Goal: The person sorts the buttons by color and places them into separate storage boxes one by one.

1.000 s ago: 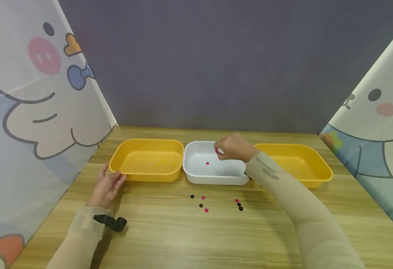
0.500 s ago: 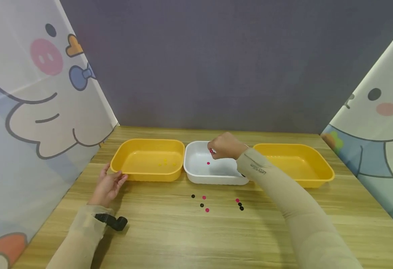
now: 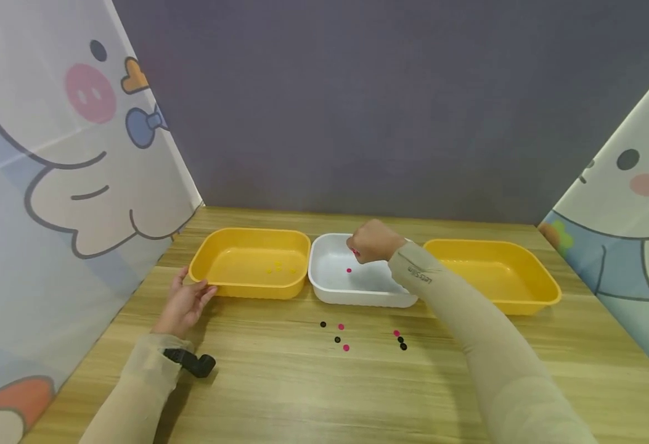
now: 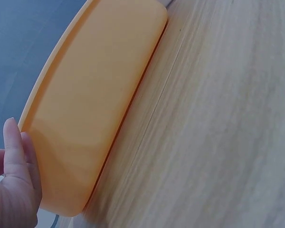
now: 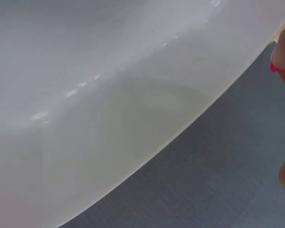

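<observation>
Since the frame of a second ago, the person's right hand [image 3: 376, 242] has moved a little toward the left over the oblong white tray [image 3: 365, 298] at the middle of the frame, and the whole head view has slid slightly, so everything sits nearer the right edge; the left hand [image 3: 184, 306] stays at its tray corner.

The right hand, in a beige sleeve [image 3: 468, 320], pinches a small bright-pink round disc [image 5: 273, 67] between thumb and fingertip, above the white tray and apart from its floor. At the right edge of the right wrist view, only a sliver of that pink shows. Just below the hand, another pink disc [image 3: 349, 270] lies on the tray's floor.

The left hand, its fingers spread and fairly straight, touches the near left corner of the oblong yellow plastic tray [image 3: 252, 291] at centre left; in the left wrist view they lie along its outer wall. Four small yellow discs [image 3: 293, 271] lie inside.

Three pink discs [image 3: 341, 327] and four black discs [image 3: 338, 340] lie in two groups on the wood-grain table [image 3: 280, 394], below the white tray. A second yellow tray [image 3: 493, 265] stands at centre right, partly behind the right sleeve.
</observation>
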Tool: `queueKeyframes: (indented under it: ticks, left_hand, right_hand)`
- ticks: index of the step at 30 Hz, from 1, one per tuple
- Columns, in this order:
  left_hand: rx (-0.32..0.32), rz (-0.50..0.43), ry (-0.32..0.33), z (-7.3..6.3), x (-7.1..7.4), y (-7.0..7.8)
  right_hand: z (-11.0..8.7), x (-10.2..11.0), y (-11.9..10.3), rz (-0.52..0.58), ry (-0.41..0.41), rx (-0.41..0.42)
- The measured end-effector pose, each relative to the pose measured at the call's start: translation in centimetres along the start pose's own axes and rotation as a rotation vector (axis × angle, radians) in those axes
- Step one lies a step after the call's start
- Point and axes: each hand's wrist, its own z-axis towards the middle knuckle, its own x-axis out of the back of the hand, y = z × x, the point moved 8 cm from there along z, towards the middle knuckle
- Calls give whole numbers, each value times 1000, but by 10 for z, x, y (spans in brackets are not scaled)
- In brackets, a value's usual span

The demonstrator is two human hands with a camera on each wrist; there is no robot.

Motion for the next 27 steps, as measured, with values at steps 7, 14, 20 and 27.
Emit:
queueKeyframes:
  ticks: [7,14,20,27]
  left_hand:
    - [15,-17,-13,3,-5,2]
    - [40,-15,-2,1,3,-5]
    - [30,-34,-16,-1,5,-5]
    - [39,-38,-30,2,3,-2]
  right_hand:
    - [-7,1,13,11,-25,-104]
    - [-18,5,11,78,-75,-153]
    - [-31,23,-7,55,-6,-98]
    - [-47,30,-29,11,-6,-72]
